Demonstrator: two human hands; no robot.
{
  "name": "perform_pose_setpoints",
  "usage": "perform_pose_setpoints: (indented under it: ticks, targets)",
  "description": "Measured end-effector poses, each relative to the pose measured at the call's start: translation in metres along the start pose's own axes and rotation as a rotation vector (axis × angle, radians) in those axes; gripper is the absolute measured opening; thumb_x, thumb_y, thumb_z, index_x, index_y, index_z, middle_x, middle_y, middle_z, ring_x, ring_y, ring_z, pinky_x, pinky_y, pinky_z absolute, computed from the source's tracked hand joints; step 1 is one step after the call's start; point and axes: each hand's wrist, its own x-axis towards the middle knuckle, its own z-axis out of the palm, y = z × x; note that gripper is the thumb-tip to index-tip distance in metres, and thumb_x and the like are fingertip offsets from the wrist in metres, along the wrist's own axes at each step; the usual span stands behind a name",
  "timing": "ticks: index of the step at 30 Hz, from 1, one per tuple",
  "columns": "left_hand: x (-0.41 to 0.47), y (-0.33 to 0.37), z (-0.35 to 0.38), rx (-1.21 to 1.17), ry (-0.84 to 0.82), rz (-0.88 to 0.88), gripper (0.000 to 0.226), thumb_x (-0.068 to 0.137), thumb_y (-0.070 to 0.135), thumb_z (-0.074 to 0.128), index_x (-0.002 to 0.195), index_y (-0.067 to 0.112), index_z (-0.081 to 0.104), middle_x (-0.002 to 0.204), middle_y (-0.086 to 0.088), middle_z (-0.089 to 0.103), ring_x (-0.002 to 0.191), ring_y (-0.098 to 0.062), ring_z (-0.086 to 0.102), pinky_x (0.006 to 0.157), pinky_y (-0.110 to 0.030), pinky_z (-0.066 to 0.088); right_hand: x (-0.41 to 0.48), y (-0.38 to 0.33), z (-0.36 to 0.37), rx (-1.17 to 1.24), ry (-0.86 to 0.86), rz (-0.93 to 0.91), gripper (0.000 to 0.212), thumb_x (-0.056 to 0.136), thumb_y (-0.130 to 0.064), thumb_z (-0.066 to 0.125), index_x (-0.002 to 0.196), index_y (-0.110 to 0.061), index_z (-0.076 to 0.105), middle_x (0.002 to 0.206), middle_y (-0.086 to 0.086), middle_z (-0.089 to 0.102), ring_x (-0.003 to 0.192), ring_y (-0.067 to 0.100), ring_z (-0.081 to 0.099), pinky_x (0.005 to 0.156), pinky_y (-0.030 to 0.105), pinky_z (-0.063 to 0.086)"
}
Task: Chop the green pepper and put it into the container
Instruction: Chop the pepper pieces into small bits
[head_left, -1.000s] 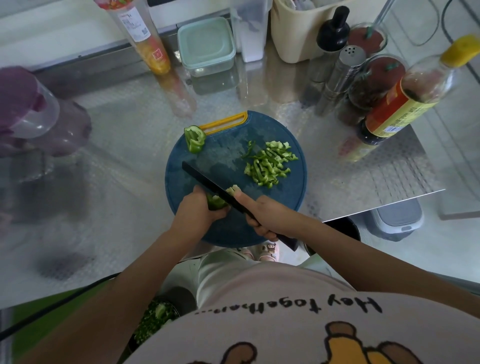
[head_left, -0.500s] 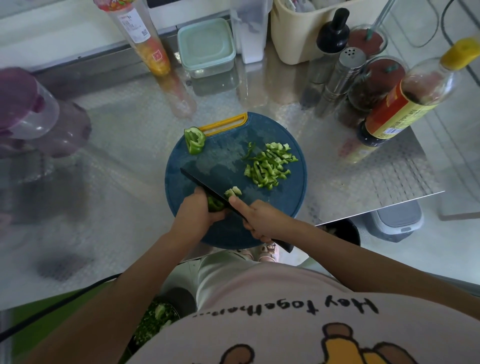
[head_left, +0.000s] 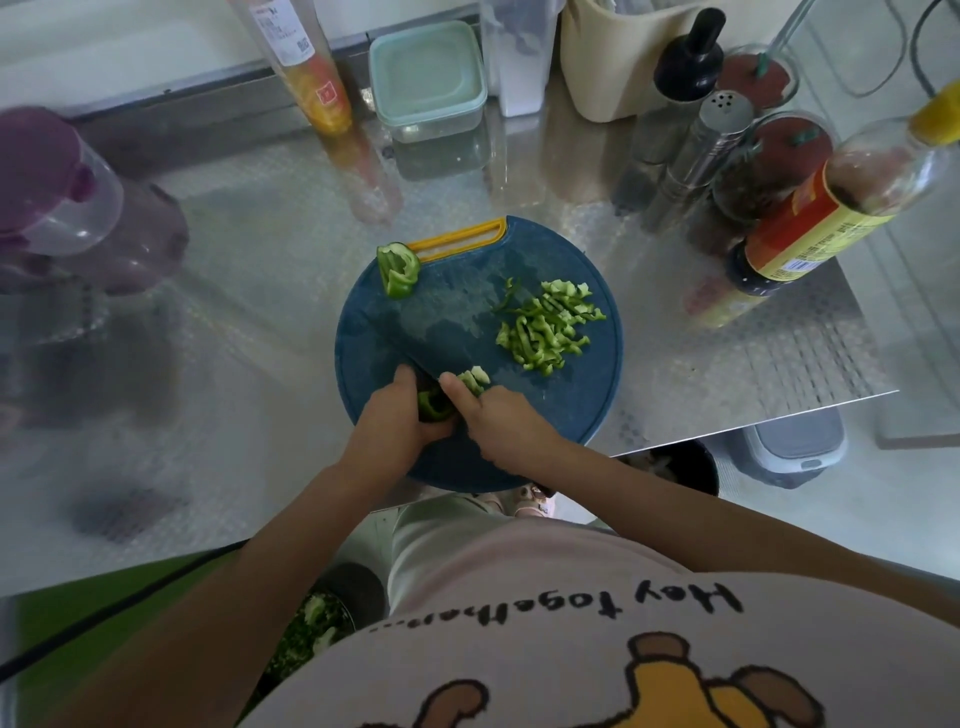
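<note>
A round blue cutting board (head_left: 571, 405) lies on the steel counter. My left hand (head_left: 395, 421) holds down a green pepper piece (head_left: 431, 408) at the board's near side. My right hand (head_left: 504, 421) grips the black knife (head_left: 400, 348), forefinger stretched along its back; the blade is blurred and sits against the pepper. A few fresh slices (head_left: 475, 376) lie right of the blade. The chopped pepper pile (head_left: 545, 327) is on the board's right half. Another pepper chunk (head_left: 397, 270) rests at the far-left rim. A lidded mint container (head_left: 426, 78) stands at the back.
Sauce bottles (head_left: 810, 218), a metal shaker (head_left: 701, 156) and spice jars (head_left: 758, 171) crowd the back right. A purple pitcher (head_left: 62, 208) stands at the left, a tall orange bottle (head_left: 311, 78) behind the board. The counter's edge (head_left: 753, 423) runs right of the board.
The knife has worked leftward along the held pepper, leaving a few more slices beside the blade. My left hand has stayed on the pepper.
</note>
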Motion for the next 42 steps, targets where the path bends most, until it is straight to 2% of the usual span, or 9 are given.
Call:
perform_pose_setpoints:
  ticks: [2,4,22,25,27,30,34,38,42]
  targets:
    - [-0.003,-0.002,0.000,-0.047,0.036,0.026,0.041,0.076,0.029,0.076,0.095,0.012,0.044,0.081,0.006,0.054,0.073,-0.012,0.055,0.062,-0.020,0.041,-0.002,0.002,-0.004,0.183,-0.048,0.027,0.055,0.095,-0.059,0.035,0.072,-0.011,0.052,0.055,0.004,0.045,0.042,0.018,0.043,0.040,0.026,0.034]
    - [-0.006,-0.006,0.001,-0.139,0.084,0.036,0.035,0.075,0.029,0.077,0.093,0.016,0.049,0.075,0.012,0.055,0.068,-0.003,0.054,0.057,-0.013,0.039,-0.004,0.006,-0.010,0.304,-0.028,0.080,0.063,0.091,-0.065,0.037,0.055,-0.014,0.035,0.036,-0.005,0.035,0.028,0.013,0.033,0.035,0.019,0.028]
    - [-0.009,-0.011,0.008,-0.070,0.132,0.122,0.049,0.083,0.038,0.066,0.113,0.010,0.039,0.099,-0.008,0.065,0.088,-0.026,0.063,0.069,-0.030,0.045,-0.027,0.020,-0.013,-0.061,0.015,-0.115,0.061,0.098,-0.052,0.030,0.081,0.001,0.053,0.057,0.003,0.043,0.050,0.014,0.039,0.053,0.025,0.035]
    - [-0.009,-0.012,0.010,-0.037,0.153,0.140,0.053,0.084,0.036,0.065,0.119,0.008,0.038,0.102,-0.011,0.066,0.090,-0.029,0.063,0.070,-0.030,0.043,-0.026,0.024,-0.013,-0.013,-0.074,-0.020,0.046,0.100,-0.017,0.029,0.140,0.002,0.037,0.064,0.010,0.039,0.052,0.022,0.038,0.054,0.033,0.039]
    - [-0.008,-0.012,0.011,-0.035,0.160,0.131,0.054,0.084,0.035,0.065,0.121,0.007,0.037,0.101,-0.012,0.066,0.089,-0.031,0.063,0.070,-0.032,0.045,-0.023,0.024,-0.011,-0.119,-0.051,-0.105,0.047,0.103,-0.018,0.020,0.149,-0.011,0.026,0.072,0.015,0.041,0.061,0.028,0.044,0.066,0.041,0.044]
    - [-0.008,-0.013,0.012,-0.032,0.161,0.122,0.056,0.084,0.034,0.066,0.124,0.006,0.037,0.101,-0.013,0.066,0.089,-0.030,0.063,0.071,-0.033,0.046,-0.023,0.021,-0.010,-0.067,0.036,-0.177,0.049,0.105,-0.017,0.024,0.152,-0.017,0.012,0.076,0.016,0.042,0.066,0.028,0.044,0.070,0.041,0.041]
    - [-0.009,-0.012,0.012,-0.033,0.170,0.116,0.053,0.083,0.037,0.066,0.118,0.009,0.039,0.099,-0.012,0.066,0.088,-0.030,0.063,0.072,-0.034,0.047,-0.013,0.038,-0.005,-0.089,-0.066,-0.214,0.073,0.078,0.004,0.047,0.145,-0.002,0.017,0.059,0.007,0.030,0.044,0.018,0.031,0.039,0.025,0.029]
    - [-0.010,-0.013,0.013,-0.031,0.188,0.146,0.049,0.083,0.039,0.066,0.114,0.010,0.040,0.097,-0.011,0.066,0.086,-0.030,0.063,0.069,-0.033,0.046,-0.017,0.027,-0.004,-0.107,0.029,-0.131,0.058,0.101,-0.008,0.028,0.151,-0.010,-0.001,0.085,0.014,0.040,0.072,0.024,0.042,0.066,0.036,0.037]
    - [-0.011,-0.016,0.014,-0.032,0.199,0.168,0.050,0.083,0.040,0.065,0.116,0.011,0.040,0.099,-0.010,0.066,0.087,-0.028,0.064,0.071,-0.034,0.048,-0.020,0.022,-0.005,-0.257,-0.027,-0.103,0.067,0.100,-0.050,0.022,0.094,0.011,0.049,0.067,0.007,0.047,0.058,0.017,0.042,0.056,0.025,0.033]
